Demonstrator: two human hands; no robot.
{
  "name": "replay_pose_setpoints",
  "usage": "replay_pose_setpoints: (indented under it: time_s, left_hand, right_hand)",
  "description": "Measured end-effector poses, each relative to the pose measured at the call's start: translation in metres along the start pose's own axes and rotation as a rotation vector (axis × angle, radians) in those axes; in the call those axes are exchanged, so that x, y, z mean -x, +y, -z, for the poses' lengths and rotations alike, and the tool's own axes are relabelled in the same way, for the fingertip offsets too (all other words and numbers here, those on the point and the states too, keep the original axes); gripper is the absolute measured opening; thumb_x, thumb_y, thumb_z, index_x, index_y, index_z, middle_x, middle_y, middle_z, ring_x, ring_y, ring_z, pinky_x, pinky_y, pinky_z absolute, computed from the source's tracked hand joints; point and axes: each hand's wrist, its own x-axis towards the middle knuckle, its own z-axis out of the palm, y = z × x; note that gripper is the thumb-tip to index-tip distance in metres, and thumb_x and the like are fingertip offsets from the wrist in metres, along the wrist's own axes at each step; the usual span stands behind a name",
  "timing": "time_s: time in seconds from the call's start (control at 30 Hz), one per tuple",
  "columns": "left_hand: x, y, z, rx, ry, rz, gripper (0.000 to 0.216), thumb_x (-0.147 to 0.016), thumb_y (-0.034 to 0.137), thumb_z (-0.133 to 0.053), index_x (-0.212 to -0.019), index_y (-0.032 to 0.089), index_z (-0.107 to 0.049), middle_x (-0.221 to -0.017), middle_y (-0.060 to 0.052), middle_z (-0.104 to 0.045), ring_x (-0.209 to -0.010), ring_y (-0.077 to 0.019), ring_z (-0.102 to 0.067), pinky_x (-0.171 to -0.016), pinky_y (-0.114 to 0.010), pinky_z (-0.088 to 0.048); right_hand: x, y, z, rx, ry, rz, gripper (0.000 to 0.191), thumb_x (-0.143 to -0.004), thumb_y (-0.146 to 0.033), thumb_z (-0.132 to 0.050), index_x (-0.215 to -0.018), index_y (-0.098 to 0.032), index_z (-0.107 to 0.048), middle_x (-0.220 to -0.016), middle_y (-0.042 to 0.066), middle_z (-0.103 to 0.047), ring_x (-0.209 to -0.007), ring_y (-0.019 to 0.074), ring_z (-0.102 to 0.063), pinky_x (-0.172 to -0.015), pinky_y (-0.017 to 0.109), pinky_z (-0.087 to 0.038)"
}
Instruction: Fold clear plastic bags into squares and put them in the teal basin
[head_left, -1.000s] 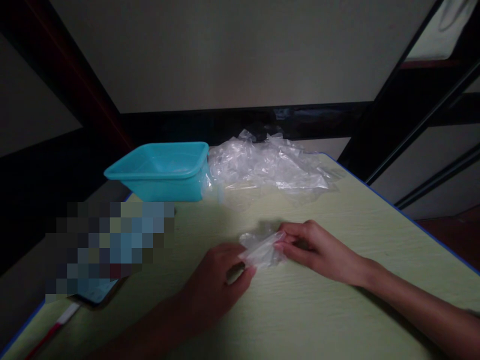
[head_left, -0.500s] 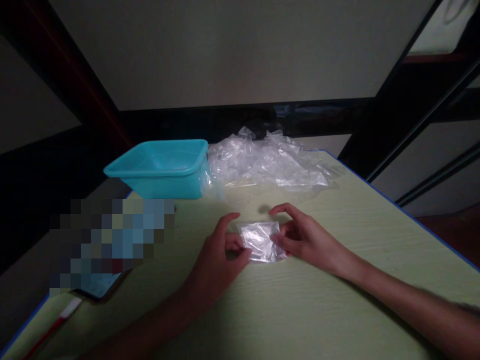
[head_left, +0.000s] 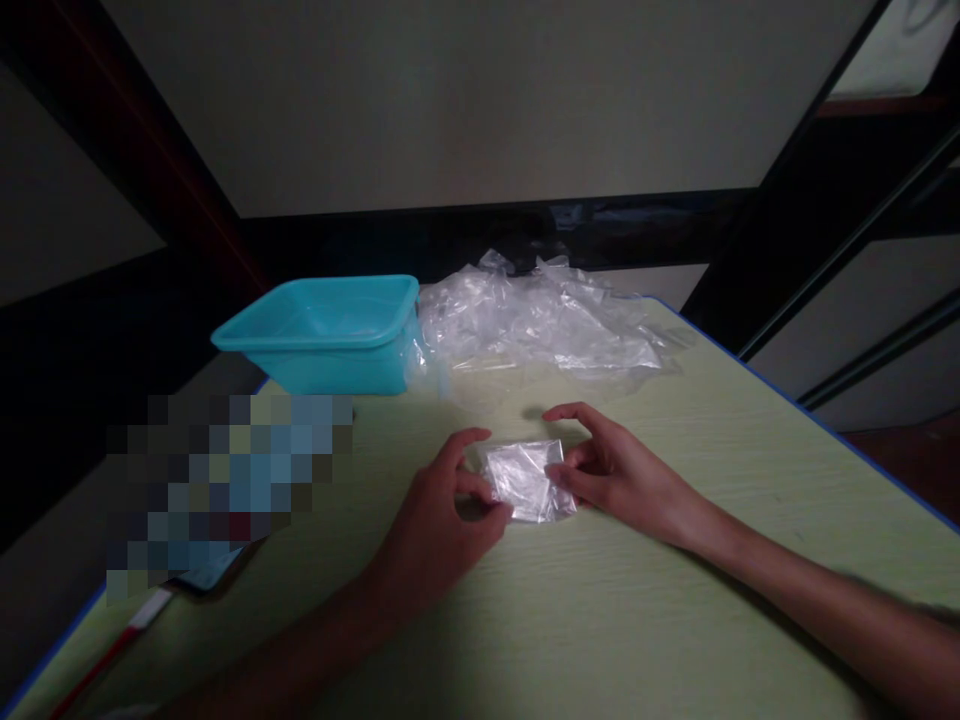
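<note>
A clear plastic bag (head_left: 523,482), folded into a small flat rectangle, lies on the table in front of me. My left hand (head_left: 442,510) grips its left side, thumb at the lower left corner and fingers curled against the edge. On the opposite side, my right hand (head_left: 611,475) pinches the right edge, with the thumb on top and the index finger raised off the plastic. The fingertips under the bag are partly hidden.
A turquoise plastic basin (head_left: 337,362) stands at the back left. Beside it spreads a heap of crumpled clear bags (head_left: 547,320). A phone (head_left: 214,570), mostly pixelated, lies at the left with a red and white cable (head_left: 150,608). Blue edging runs along the table (head_left: 675,620).
My left hand has shifted slightly right, its thumb and fingers closer in on the bag's left edge. The right hand keeps its pinch. The whole view has shifted a little.
</note>
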Motion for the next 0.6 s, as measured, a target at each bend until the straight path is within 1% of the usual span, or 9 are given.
replay_pose_setpoints:
  time_s: [0.13, 0.33, 0.47, 0.6]
  left_hand:
    - [0.0009, 0.0007, 0.0019, 0.017, -0.025, 0.011, 0.05, -0.063, 0.008, -0.061, -0.111, 0.017, -0.05, -0.057, 0.008, -0.058, -0.069, -0.0159, -0.065, -0.073, -0.028, -0.051]
    - [0.0003, -0.0009, 0.0021, 0.012, -0.036, -0.05, 0.057, -0.063, 0.006, -0.061, -0.117, 0.02, -0.048, -0.057, 0.01, -0.057, -0.068, -0.0144, -0.065, -0.076, -0.028, -0.051]
    - [0.0002, -0.0003, 0.0024, 0.041, -0.051, -0.03, 0.058, -0.064, 0.007, -0.06, -0.119, 0.018, -0.046, -0.059, 0.01, -0.057, -0.065, -0.0132, -0.064, -0.073, -0.025, -0.051]
    - [0.0001, 0.0022, 0.0027, 0.049, -0.062, -0.007, 0.055, -0.062, 0.008, -0.06, -0.115, 0.017, -0.048, -0.059, 0.009, -0.057, -0.063, -0.0127, -0.063, -0.067, -0.023, -0.051]
  right_hand:
    - [-0.0004, -0.0005, 0.0013, 0.042, -0.011, 0.011, 0.036, -0.074, -0.017, -0.054, -0.107, -0.017, -0.04, -0.051, -0.009, -0.05, -0.044, 0.01, -0.046, -0.043, 0.021, -0.034]
    - [0.0009, 0.0026, 0.0012, 0.189, -0.024, 0.099, 0.034, -0.077, -0.017, -0.051, -0.109, -0.017, -0.041, -0.05, -0.01, -0.048, -0.044, 0.0116, -0.047, -0.045, 0.022, -0.036]
    - [0.0016, 0.0035, 0.0008, 0.316, 0.003, 0.158, 0.035, -0.077, -0.014, -0.05, -0.111, -0.017, -0.042, -0.051, -0.01, -0.046, -0.044, 0.0108, -0.045, -0.045, 0.021, -0.034]
    - [0.0025, 0.0017, 0.0009, 0.422, 0.004, 0.176, 0.038, -0.077, -0.013, -0.051, -0.114, -0.016, -0.043, -0.053, -0.008, -0.046, -0.046, 0.0109, -0.044, -0.045, 0.021, -0.033]
